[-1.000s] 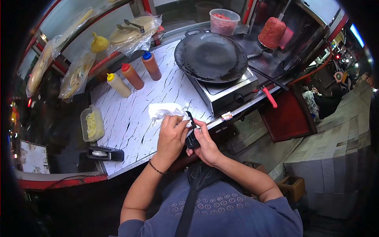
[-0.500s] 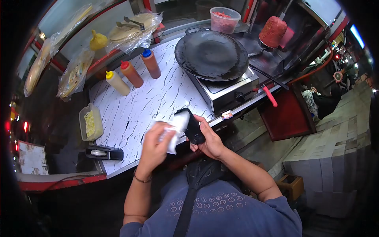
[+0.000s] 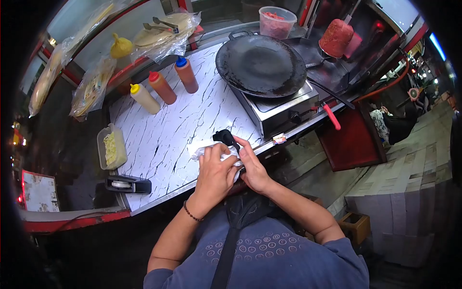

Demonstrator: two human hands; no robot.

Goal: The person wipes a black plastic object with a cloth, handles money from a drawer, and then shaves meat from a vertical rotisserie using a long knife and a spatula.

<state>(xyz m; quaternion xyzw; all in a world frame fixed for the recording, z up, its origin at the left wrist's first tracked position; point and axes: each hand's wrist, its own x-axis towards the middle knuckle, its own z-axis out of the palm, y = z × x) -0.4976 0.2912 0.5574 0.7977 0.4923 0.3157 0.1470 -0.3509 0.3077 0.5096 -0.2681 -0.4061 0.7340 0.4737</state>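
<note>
My left hand (image 3: 214,176) presses a crumpled white tissue (image 3: 206,150) against a black phone-like device (image 3: 224,137). My right hand (image 3: 252,166) grips that black device from the right side, with only its top end showing above the tissue. Both hands meet at the near edge of the white marbled counter (image 3: 163,130), just left of the gas stove (image 3: 284,106).
A large black pan (image 3: 260,65) sits on the stove. Three sauce bottles (image 3: 161,87) stand at the counter's back. A tub of shredded food (image 3: 111,148) and a black tape dispenser (image 3: 126,184) lie at the left. Bagged flatbreads (image 3: 163,33) and a meat cone (image 3: 335,37) are behind.
The left hand, which had pulled away to the left with the tissue, is back over the black device. The device has dropped lower and is now mostly covered.
</note>
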